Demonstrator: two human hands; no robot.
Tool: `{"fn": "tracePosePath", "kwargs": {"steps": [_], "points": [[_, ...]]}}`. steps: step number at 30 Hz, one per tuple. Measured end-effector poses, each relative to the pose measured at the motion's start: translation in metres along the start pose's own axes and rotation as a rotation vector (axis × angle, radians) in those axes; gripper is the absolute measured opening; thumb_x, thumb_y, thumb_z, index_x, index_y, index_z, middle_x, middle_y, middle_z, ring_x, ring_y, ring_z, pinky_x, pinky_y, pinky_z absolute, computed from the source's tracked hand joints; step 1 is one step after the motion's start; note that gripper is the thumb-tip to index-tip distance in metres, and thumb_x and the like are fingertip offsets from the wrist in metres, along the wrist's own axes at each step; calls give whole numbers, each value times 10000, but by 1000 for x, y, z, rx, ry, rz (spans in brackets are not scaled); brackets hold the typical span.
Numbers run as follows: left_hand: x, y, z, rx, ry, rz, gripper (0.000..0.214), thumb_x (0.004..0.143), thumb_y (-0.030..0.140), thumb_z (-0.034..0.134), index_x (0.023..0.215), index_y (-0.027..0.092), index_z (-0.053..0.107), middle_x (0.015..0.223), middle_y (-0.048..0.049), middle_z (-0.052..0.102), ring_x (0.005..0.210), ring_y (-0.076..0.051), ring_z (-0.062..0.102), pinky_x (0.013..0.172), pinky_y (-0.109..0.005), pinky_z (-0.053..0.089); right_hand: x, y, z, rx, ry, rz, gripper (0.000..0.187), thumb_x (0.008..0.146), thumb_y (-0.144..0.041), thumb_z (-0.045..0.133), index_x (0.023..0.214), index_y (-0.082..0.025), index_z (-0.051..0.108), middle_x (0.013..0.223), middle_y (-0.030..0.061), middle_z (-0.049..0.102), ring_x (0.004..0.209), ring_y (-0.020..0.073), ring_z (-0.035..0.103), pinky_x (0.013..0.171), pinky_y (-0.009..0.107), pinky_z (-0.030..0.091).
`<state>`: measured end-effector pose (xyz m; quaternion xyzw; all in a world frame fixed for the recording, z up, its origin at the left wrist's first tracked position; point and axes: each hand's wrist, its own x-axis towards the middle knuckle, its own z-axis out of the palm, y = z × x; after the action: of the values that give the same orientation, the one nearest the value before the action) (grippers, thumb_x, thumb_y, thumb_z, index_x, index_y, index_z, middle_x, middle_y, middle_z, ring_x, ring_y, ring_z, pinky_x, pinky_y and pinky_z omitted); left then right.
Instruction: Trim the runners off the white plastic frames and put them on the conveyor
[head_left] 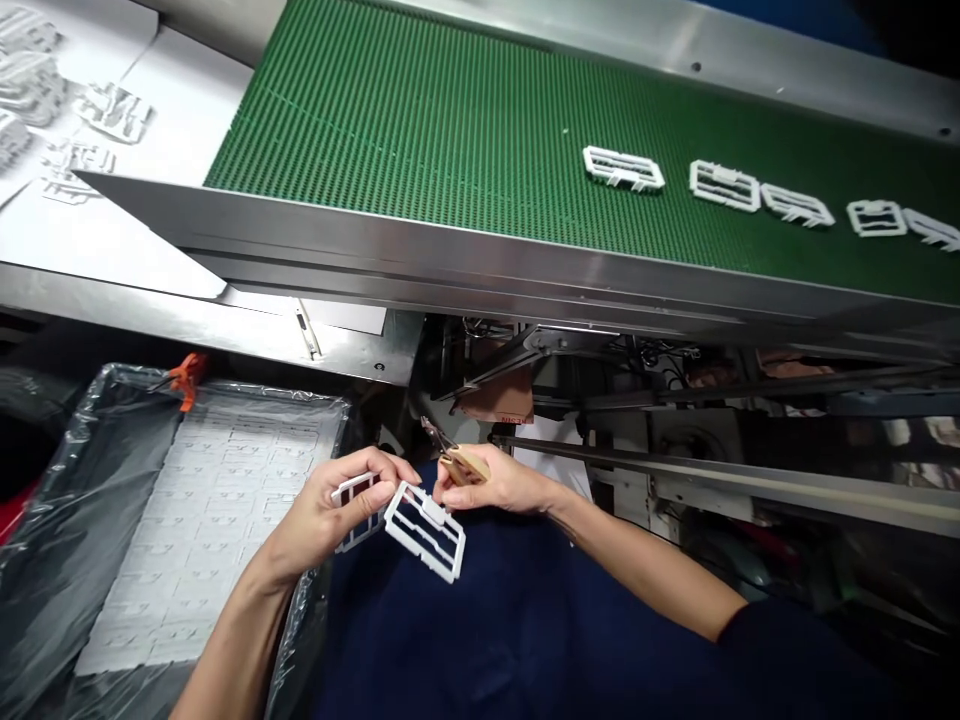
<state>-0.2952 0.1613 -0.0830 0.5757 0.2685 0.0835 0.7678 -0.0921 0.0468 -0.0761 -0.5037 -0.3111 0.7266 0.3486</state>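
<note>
Two white plastic frames are near my lap. My left hand (349, 505) is closed on one white plastic frame (358, 532), which shows partly behind the fingers. The other white plastic frame (425, 530) hangs tilted between my hands, its upper left edge at my left fingertips. My right hand (487, 482) is wrapped round side cutters (466, 464) with tan handles, their dark jaws pointing up and left. The fingertips of that hand lie close to the second frame's upper edge; whether they touch it I cannot tell.
A green conveyor belt (390, 120) carries several white frames (624, 168) behind a metal rail (480, 250). At the left, a plastic-lined crate (112, 375) holds rows of white parts. More parts (112, 110) and a pen-like cutter (307, 330) lie on the white-covered table (187, 80).
</note>
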Motion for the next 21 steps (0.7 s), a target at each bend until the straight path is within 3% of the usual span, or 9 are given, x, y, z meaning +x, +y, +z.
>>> {"fn": "tracePosePath", "kwargs": {"steps": [2,5,9,14,21], "points": [[-3,0,4,-12,-21,-20,152,845,288,561,740,180,587,915,-105,650,847,-256,597,750,-331,443,-10,-13,-5,-208,35,26,293,752,-359,644,925,-152,529,897,27,603,780,122,552,721,253,433],[-5,5,8,-9,-21,-27,160,852,291,551,738,183,581,921,-103,651,866,-258,592,755,-326,441,-27,-43,-12,-690,116,49,274,753,-343,618,965,-184,552,915,22,615,785,146,551,703,267,413],[-5,19,12,32,-53,-22,160,853,281,554,728,184,579,883,-82,649,812,-226,587,707,-292,436,-44,-83,-10,-1178,80,-10,240,745,-289,567,966,-194,576,879,38,610,782,177,547,691,286,389],[0,33,14,89,-109,-46,178,862,301,538,731,186,570,857,-68,645,751,-204,567,669,-285,422,-47,-113,1,-1446,-19,23,204,725,-270,525,904,-184,571,773,44,595,686,185,536,594,286,349],[5,45,13,197,-130,-54,211,846,359,547,743,184,607,851,-73,649,757,-221,560,678,-287,409,-47,-130,5,-1576,-65,18,140,678,-242,524,796,-174,558,712,52,586,607,173,517,516,287,300]]}}
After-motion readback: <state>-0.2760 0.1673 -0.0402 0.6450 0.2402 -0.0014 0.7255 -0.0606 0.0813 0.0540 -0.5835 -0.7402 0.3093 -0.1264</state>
